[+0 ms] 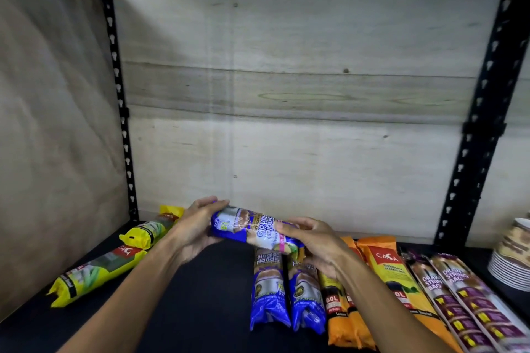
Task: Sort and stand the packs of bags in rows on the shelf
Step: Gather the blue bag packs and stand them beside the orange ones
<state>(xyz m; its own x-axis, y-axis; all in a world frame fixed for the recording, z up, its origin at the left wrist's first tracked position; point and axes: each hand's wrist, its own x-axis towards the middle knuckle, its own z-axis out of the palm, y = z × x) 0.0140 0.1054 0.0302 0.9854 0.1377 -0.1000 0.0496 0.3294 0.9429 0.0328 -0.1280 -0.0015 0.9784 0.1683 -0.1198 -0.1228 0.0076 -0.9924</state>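
Note:
I hold a blue "Single Handle" pack (252, 229) crosswise above the dark shelf (206, 295). My left hand (198, 226) grips its left end and my right hand (318, 243) grips its right end. Below it two more blue packs (268, 292) (305, 298) lie side by side, running front to back. To their right lie orange packs (341, 312), an orange-yellow Casa pack (398, 281) and two purple "Draw String Bag" packs (459, 304). Yellow Casa packs lie at the left, one near (97, 275) and one farther back (149, 233).
Black slotted uprights stand at the left (117, 89) and right (481, 112) of the bay. A wooden back wall (286, 94) closes it. A stack of white plates (507, 266) with a patterned bowl on top sits at the far right.

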